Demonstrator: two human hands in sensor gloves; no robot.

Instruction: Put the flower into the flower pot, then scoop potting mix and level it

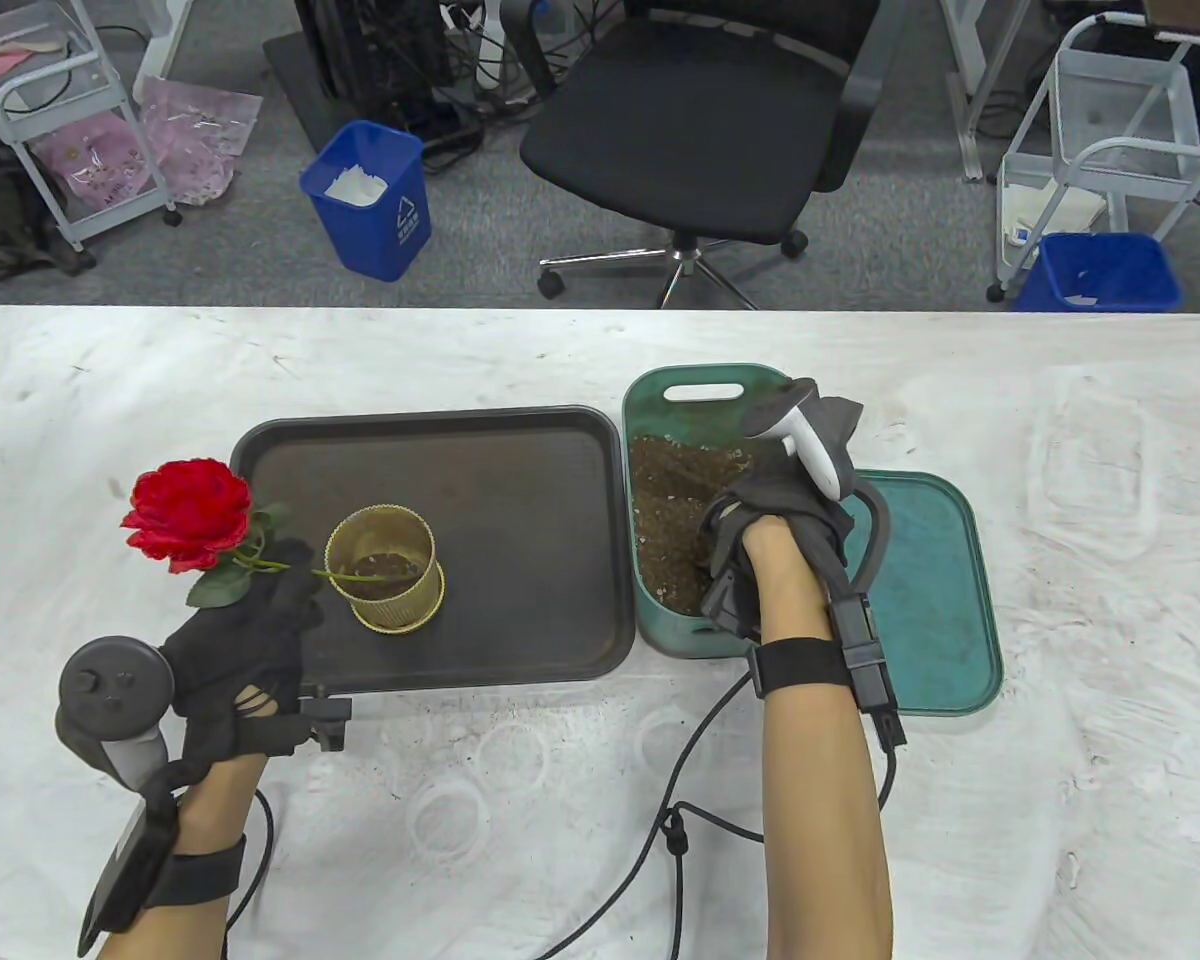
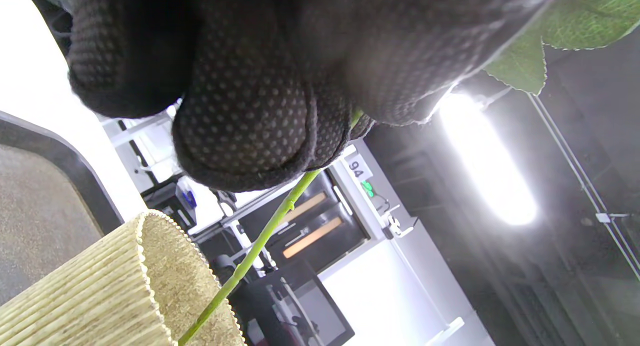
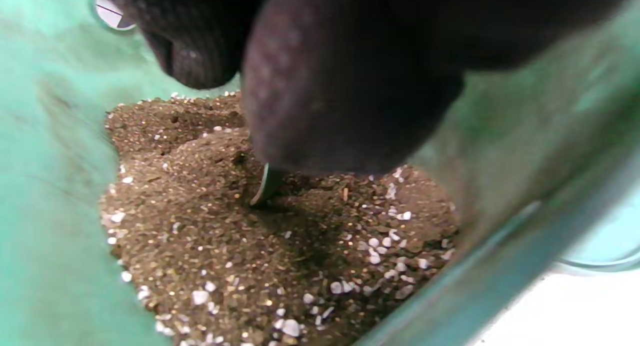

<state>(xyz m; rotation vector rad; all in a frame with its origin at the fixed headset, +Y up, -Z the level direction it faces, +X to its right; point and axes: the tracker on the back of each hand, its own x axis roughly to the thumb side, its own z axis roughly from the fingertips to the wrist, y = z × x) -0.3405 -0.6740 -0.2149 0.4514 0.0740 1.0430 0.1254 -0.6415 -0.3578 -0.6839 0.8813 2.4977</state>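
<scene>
A red artificial rose (image 1: 188, 518) leans left of a ribbed gold flower pot (image 1: 380, 570). My left hand (image 1: 278, 590) pinches its green stem (image 2: 260, 241), whose lower end reaches down into the pot (image 2: 125, 291). A little dark mix lies at the pot's bottom. My right hand (image 1: 755, 530) is down inside the green tub (image 1: 695, 385) of potting mix (image 3: 260, 256). Its fingers (image 3: 340, 101) are curled on a small metal scoop (image 3: 265, 186). Only the scoop's thin edge shows, dug into the mix.
The pot stands on a dark tray (image 1: 520, 470) just left of the tub. The tub's green lid (image 1: 935, 600) lies flat to its right. Glove cables (image 1: 680, 790) trail across the white table near its front edge. An office chair and blue bins stand beyond the far edge.
</scene>
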